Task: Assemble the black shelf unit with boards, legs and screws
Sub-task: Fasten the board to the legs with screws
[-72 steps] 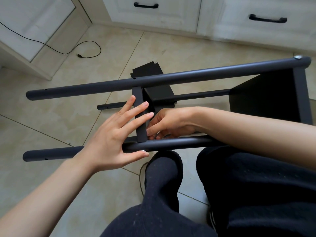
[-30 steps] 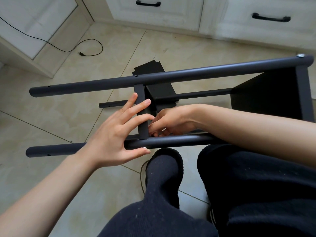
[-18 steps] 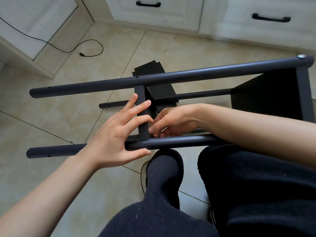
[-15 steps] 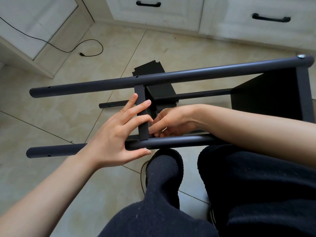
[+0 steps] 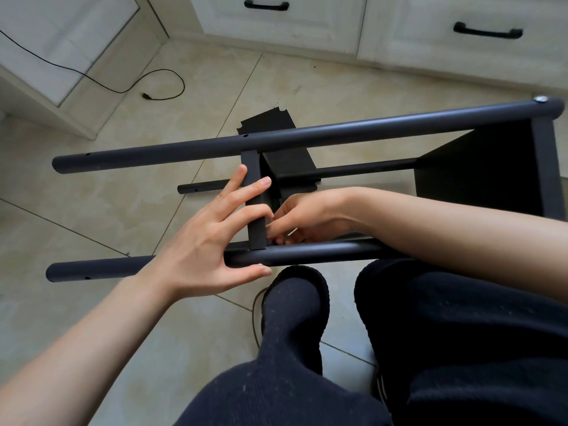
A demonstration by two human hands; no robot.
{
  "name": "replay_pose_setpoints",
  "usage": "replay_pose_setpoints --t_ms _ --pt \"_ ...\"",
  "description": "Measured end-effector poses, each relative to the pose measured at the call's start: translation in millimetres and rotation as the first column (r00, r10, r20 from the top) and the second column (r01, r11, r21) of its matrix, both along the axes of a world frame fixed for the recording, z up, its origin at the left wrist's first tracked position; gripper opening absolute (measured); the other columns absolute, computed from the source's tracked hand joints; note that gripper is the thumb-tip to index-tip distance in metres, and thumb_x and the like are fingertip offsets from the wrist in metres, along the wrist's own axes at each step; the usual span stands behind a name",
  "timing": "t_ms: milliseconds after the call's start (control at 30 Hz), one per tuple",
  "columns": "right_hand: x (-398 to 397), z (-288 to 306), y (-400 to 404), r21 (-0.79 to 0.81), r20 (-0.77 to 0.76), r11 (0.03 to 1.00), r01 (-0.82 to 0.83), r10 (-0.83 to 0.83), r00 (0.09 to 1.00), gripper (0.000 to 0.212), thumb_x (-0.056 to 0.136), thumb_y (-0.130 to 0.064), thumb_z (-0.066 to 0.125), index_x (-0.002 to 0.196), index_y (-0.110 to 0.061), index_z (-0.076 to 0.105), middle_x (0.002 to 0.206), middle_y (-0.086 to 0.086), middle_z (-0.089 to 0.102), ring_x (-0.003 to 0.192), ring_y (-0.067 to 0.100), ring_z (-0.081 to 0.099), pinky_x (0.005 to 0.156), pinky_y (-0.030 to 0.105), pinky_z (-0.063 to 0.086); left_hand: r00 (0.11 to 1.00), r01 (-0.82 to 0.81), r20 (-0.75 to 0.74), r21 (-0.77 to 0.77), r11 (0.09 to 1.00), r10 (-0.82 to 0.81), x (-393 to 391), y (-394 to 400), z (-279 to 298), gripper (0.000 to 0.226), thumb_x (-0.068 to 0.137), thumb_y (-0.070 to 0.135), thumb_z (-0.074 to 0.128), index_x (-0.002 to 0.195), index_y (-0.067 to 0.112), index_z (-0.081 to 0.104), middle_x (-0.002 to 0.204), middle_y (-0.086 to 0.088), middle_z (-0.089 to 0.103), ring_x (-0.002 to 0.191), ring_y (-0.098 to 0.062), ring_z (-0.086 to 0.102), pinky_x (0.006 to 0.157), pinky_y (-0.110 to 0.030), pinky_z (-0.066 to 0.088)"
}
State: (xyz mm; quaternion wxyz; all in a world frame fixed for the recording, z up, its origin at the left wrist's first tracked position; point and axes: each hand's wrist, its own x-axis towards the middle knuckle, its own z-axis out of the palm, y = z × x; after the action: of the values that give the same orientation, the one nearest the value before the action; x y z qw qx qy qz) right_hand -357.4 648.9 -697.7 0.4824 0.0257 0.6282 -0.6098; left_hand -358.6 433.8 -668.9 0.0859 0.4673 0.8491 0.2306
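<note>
Shelf unit [image 5: 479,179], black and half built, lies on its side across the tiled floor [image 5: 92,204] in front of the person's dark-trousered knees; two long legs run left to right, the far leg [image 5: 307,135] higher in view and the near leg [image 5: 307,253] just above the knees, with a third, thinner-looking leg [image 5: 353,170] lower down behind them; a fitted board [image 5: 479,179] closes the right end, where a silver screw head [image 5: 540,99] shows at the tip of the far leg; a second board [image 5: 255,204], seen edge-on, stands between the far and near legs about midway along; the left hand [image 5: 209,238] lies flat and wide, its straight fingers pressed against that board's edge and its thumb under the near leg; the right hand [image 5: 302,216] reaches in from the right, fingers curled and pinched at the corner where the board meets the near leg; what it pinches is too hidden to make out; another black panel [image 5: 267,119] lies on the floor beyond the far leg; white cabinets [image 5: 276,23] with black handles [image 5: 488,30] line the far side, and a black cable [image 5: 147,87] loops over the tiles at upper left.
</note>
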Motion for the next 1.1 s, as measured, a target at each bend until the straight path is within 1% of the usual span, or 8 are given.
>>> replay_pose_setpoints --t_ms 167,233,333,533,633,767,1000,1100 --pt "1 0 -3 -0.044 0.012 0.999 0.015 -0.014 1.000 0.021 0.095 -0.014 0.060 0.074 -0.012 0.062 0.069 0.000 0.061 0.059 0.009 0.055 0.059 0.020 0.046 1.000 0.004 0.002 -0.005 1.000 -0.004 1 0 0 0.063 0.082 0.056 0.071 0.129 0.015 0.059 0.165 0.002 0.027 0.157 -0.025 0.005 0.122 -0.023 0.020" --pt "0 1 2 -0.054 0.043 0.998 0.033 -0.031 0.999 0.024 0.095 -0.015 0.060 0.072 -0.012 0.065 0.067 -0.002 0.063 0.055 0.007 0.056 0.054 0.017 0.047 1.000 0.003 -0.003 -0.006 1.000 -0.003 1 0 0 0.063 0.083 0.056 0.070 0.129 0.015 0.059 0.165 0.002 0.027 0.157 -0.025 0.005 0.122 -0.022 0.020" --pt "0 3 5 -0.012 0.020 1.000 0.001 -0.001 1.000 0.023 0.095 -0.018 0.062 0.073 -0.012 0.067 0.060 -0.005 0.062 0.051 0.005 0.055 0.047 0.015 0.045 1.000 0.004 -0.013 -0.006 1.000 -0.004 0 0 0 0.064 0.083 0.057 0.069 0.129 0.015 0.058 0.165 0.002 0.027 0.157 -0.025 0.006 0.122 -0.022 0.021" --pt "0 -1 -4 -0.020 -0.008 1.000 0.017 -0.017 1.000 0.022 0.094 -0.013 0.060 0.072 -0.012 0.062 0.064 -0.002 0.060 0.054 0.007 0.055 0.055 0.017 0.047 1.000 0.008 -0.015 -0.006 1.000 -0.008 -1 -1 -1 0.063 0.082 0.057 0.070 0.129 0.016 0.058 0.165 0.002 0.026 0.157 -0.025 0.006 0.118 -0.038 0.028" --pt "0 0 -2 -0.002 -0.020 1.000 0.019 -0.019 1.000 0.022 0.094 -0.014 0.060 0.072 -0.012 0.063 0.064 -0.002 0.062 0.056 0.008 0.055 0.052 0.017 0.046 1.000 0.008 -0.014 -0.003 1.000 -0.008 -1 -1 -1 0.063 0.083 0.057 0.069 0.129 0.016 0.058 0.166 0.002 0.026 0.157 -0.025 0.005 0.118 -0.039 0.028" --pt "-1 2 5 0.048 -0.042 0.998 -0.034 0.036 0.998 0.022 0.094 -0.024 0.065 0.075 -0.015 0.070 0.061 -0.006 0.059 0.053 0.006 0.050 0.046 0.016 0.038 1.000 0.016 -0.026 0.002 1.000 -0.016 -1 0 -1 0.062 0.083 0.058 0.069 0.130 0.019 0.056 0.166 0.004 0.025 0.157 -0.025 0.006 0.116 -0.036 0.030" --pt "0 0 -3 0.038 -0.059 0.999 -0.034 0.036 0.998 0.023 0.095 -0.018 0.061 0.072 -0.015 0.060 0.061 -0.006 0.058 0.051 0.005 0.050 0.047 0.015 0.041 1.000 0.016 -0.015 0.005 1.000 -0.016 -2 0 -3 0.062 0.082 0.056 0.070 0.129 0.017 0.057 0.166 0.003 0.026 0.157 -0.025 0.006 0.116 -0.041 0.031" --pt "0 -1 -5 0.031 -0.067 0.999 -0.012 0.014 0.998 0.024 0.094 -0.016 0.060 0.070 -0.014 0.061 0.060 -0.006 0.059 0.052 0.006 0.050 0.049 0.016 0.041 1.000 0.013 -0.014 0.001 1.000 -0.013 -2 0 -2 0.062 0.083 0.057 0.069 0.129 0.017 0.057 0.166 0.003 0.026 0.157 -0.025 0.006 0.116 -0.040 0.031"
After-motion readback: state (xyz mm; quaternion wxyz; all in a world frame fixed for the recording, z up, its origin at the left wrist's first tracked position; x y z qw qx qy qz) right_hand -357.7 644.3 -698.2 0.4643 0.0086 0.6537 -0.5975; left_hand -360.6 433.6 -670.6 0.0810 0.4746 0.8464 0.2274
